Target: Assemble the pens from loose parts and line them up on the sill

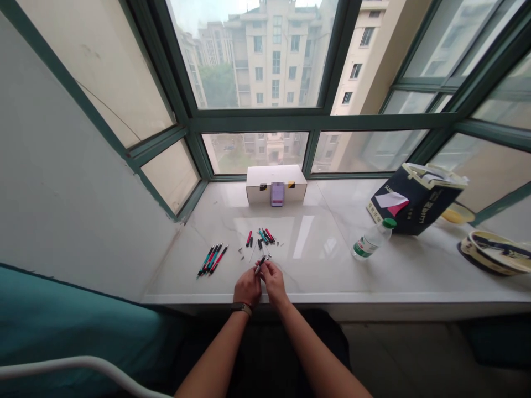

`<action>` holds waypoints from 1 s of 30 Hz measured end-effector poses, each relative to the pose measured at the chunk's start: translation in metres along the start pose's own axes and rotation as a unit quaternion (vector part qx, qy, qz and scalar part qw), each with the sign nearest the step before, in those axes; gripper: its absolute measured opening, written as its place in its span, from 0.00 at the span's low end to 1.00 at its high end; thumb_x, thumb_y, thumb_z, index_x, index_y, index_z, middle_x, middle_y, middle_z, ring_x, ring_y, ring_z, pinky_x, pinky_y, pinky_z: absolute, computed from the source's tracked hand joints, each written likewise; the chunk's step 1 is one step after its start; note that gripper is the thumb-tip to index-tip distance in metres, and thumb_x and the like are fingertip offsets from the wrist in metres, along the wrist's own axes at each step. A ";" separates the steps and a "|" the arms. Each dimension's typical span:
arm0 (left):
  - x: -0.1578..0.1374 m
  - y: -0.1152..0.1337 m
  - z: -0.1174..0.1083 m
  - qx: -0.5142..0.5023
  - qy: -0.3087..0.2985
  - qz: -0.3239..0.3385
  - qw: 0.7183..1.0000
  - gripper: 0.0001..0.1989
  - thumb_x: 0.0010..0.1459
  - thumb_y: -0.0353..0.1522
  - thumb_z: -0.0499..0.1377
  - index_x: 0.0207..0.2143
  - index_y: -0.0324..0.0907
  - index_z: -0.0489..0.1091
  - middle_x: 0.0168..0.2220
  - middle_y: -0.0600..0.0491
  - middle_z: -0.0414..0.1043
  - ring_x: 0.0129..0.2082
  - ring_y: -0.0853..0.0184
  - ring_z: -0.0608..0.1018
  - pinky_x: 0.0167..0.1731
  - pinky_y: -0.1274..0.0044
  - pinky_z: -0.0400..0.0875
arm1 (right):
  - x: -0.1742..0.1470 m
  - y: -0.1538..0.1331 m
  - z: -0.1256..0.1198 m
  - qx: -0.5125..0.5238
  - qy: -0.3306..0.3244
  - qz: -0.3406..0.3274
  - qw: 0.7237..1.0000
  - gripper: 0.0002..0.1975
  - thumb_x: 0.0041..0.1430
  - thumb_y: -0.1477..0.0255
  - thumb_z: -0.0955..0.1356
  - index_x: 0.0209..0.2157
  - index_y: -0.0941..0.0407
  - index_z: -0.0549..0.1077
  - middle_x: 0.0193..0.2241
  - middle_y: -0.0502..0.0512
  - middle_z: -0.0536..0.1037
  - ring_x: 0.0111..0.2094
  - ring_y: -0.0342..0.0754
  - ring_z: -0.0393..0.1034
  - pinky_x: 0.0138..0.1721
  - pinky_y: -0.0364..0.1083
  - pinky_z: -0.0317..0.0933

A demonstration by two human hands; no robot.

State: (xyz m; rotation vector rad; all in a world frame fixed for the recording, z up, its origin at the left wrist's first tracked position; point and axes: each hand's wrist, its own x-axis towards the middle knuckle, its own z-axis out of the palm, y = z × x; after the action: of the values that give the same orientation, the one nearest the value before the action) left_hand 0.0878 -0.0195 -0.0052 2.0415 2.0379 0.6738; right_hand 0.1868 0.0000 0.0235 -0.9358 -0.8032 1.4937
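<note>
Left hand: I see my left hand (248,287) with fingers curled around the lower end of a pen part (260,266), a dark wristband (241,308) behind it.
Right hand: my right hand (274,279) has its fingertips pinching the same piece.
Held piece: one, slim, dark with a paler stretch, slanted, just above the counter's (327,279) near edge.
Pens: a slanted row of pens (212,260) on the left, teal, red and black; they overlap, so I make it four or five.
Loose parts: one red barrel (249,238) beside one short black piece (251,242); near them a cluster of teal and red barrels (269,235), too tight to count.
Bottle: one, clear, green-capped bottle (371,240); I can't tell its fill.
Navy bag: one, tilted navy bag (427,204), pale material showing at its top.
White box: one closed white box (257,193), contents hidden; one purple object (277,194) upright at its front.
</note>
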 end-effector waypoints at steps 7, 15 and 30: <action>0.000 0.002 -0.003 -0.009 0.000 0.004 1.000 0.17 0.68 0.34 0.42 0.46 0.41 0.68 0.40 0.46 0.76 0.40 0.63 0.76 0.40 0.74 0.67 | 0.003 -0.001 0.002 -0.016 0.016 -0.039 0.999 0.18 0.49 0.63 0.74 0.41 0.56 0.73 0.31 0.51 0.76 0.32 0.46 0.71 0.36 0.44 0.64; 0.000 0.004 -0.007 -0.012 -0.007 0.002 1.000 0.17 0.68 0.35 0.42 0.45 0.43 0.68 0.39 0.48 0.76 0.39 0.64 0.76 0.39 0.74 0.67 | 0.005 0.000 0.008 -0.030 0.059 -0.023 0.998 0.16 0.46 0.62 0.75 0.30 0.57 0.71 0.24 0.49 0.74 0.27 0.44 0.69 0.29 0.42 0.62; 0.001 0.004 -0.007 -0.005 -0.007 -0.003 1.000 0.16 0.67 0.34 0.42 0.41 0.42 0.68 0.35 0.48 0.75 0.37 0.64 0.76 0.37 0.74 0.65 | 0.004 0.003 0.006 -0.077 0.061 -0.038 0.994 0.19 0.50 0.59 0.72 0.38 0.59 0.78 0.34 0.58 0.80 0.35 0.51 0.72 0.38 0.48 0.66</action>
State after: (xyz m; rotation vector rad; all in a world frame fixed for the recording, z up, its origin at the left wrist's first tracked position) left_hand 0.0886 -0.0204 0.0028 2.0280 2.0279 0.6658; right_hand 0.1802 0.0038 0.0225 -1.0888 -0.8651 1.3096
